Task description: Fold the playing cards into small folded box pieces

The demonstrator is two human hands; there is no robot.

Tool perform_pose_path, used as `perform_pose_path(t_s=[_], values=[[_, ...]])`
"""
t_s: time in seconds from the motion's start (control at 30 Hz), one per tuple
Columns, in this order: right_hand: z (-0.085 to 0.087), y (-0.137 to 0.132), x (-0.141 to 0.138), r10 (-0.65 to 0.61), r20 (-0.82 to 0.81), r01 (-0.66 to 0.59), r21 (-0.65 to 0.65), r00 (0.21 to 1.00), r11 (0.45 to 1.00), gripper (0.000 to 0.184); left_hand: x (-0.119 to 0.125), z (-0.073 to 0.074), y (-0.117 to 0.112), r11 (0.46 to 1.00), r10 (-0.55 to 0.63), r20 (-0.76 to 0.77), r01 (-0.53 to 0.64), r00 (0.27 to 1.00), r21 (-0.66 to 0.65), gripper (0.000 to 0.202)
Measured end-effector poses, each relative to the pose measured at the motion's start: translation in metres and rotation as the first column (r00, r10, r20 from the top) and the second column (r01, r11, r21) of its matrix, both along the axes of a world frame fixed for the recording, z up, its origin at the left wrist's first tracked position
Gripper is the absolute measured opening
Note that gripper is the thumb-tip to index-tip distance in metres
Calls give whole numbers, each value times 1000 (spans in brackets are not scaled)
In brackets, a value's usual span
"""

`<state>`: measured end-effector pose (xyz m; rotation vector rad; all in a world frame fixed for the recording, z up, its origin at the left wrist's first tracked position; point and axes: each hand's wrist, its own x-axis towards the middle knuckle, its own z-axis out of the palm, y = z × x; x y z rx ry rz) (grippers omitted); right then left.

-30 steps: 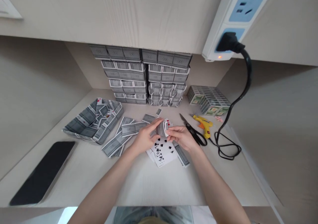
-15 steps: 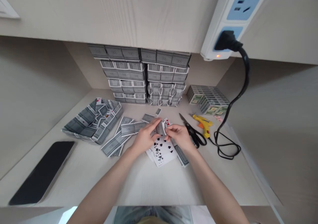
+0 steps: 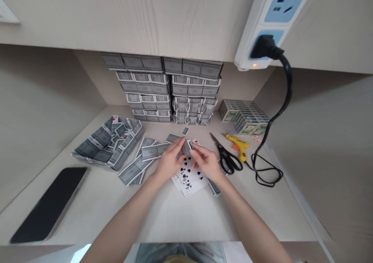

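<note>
My left hand [image 3: 169,161] and my right hand [image 3: 205,162] meet over the middle of the desk, both pinched on a small folded playing card [image 3: 186,148] with a grey patterned back. Under the hands lies a fan of face-up spade cards [image 3: 190,177]. Left of my left hand several folded grey card strips [image 3: 142,159] lie spread on the desk. A small loose card piece [image 3: 185,131] sits just beyond my fingers.
Stacks of folded card boxes [image 3: 166,88] stand against the back wall. A card-built tray [image 3: 109,140] lies at the left, a black phone [image 3: 48,204] nearer. Scissors [image 3: 225,154], a yellow glue gun [image 3: 238,142], its black cable [image 3: 266,173], card packs [image 3: 244,117] are right. A power strip [image 3: 274,18] hangs above.
My right hand has slid left and closer to my left hand, covering more of the folded card. The left hand has barely shifted.
</note>
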<state>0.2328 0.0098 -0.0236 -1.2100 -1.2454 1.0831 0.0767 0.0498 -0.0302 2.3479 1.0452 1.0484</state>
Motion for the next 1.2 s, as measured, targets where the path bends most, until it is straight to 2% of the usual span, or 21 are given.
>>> perform_pose_path(t_s=[0.1,0.4,0.47,0.63,0.77,0.97,1.1,1.2], values=[[-4,-1,-2,32,54,-34,41,998,999,50,0,0,0,1000,17,13,-17,1000,-2,62],[-8,-3,-2,-1,218,-22,106,976,994,38,2,-3,-1,999,-16,16,17,1000,-37,67],[-7,-3,-3,-6,184,-10,85,983,996,37,3,-2,-3,999,-12,19,13,1000,-47,68],[-3,1,-2,-7,-32,8,47,999,999,32,7,4,-9,998,-63,-26,62,998,-27,67],[-3,5,2,14,-69,-15,-10,998,1000,23,9,5,-12,996,-91,-57,91,994,-3,66],[7,4,1,-18,-169,-5,-136,985,991,33,9,5,-9,994,-108,-84,110,991,26,65],[11,3,1,-54,-201,18,-175,978,984,42,7,9,-8,992,-119,-127,124,985,33,62],[10,3,3,-78,-153,53,-157,985,986,44,6,11,-9,988,-145,-141,151,979,30,62]])
